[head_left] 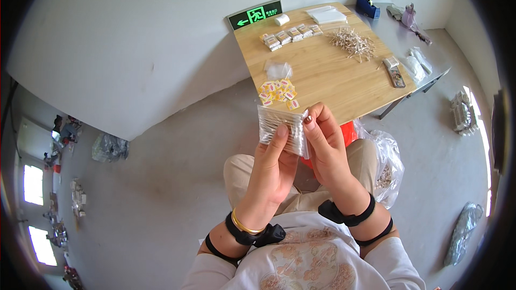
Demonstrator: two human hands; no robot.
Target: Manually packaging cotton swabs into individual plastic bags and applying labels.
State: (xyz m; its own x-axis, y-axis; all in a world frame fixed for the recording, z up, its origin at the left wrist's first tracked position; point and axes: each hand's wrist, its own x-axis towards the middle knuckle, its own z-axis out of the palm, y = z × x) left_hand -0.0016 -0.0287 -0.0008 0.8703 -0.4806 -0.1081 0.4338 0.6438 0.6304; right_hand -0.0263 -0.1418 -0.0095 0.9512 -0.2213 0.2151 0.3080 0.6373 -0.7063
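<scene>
A small clear zip bag [269, 121] full of cotton swabs is held up in front of me, just off the table's near edge. My left hand [275, 169] grips it from below, thumb across its front. At the bag's right edge my right hand [329, 147] pinches the plastic between thumb and forefinger. Beyond the bag lie scattered yellow-and-white cards [277, 91] and a few flat clear bags [278, 70]. Farther back are several filled packets [290, 35] in a row. A loose heap of cotton swabs [352, 43] spreads on the table's right side.
On the wooden table [322, 83] are a white roll [281, 20], white plastic sheets [327, 15] and a dark patterned flat object [396, 77]. A green exit sign [254, 15] leans behind. A blue tape dispenser [367, 8] stands on the grey side table. A clear sack [391, 156] sits beside my leg.
</scene>
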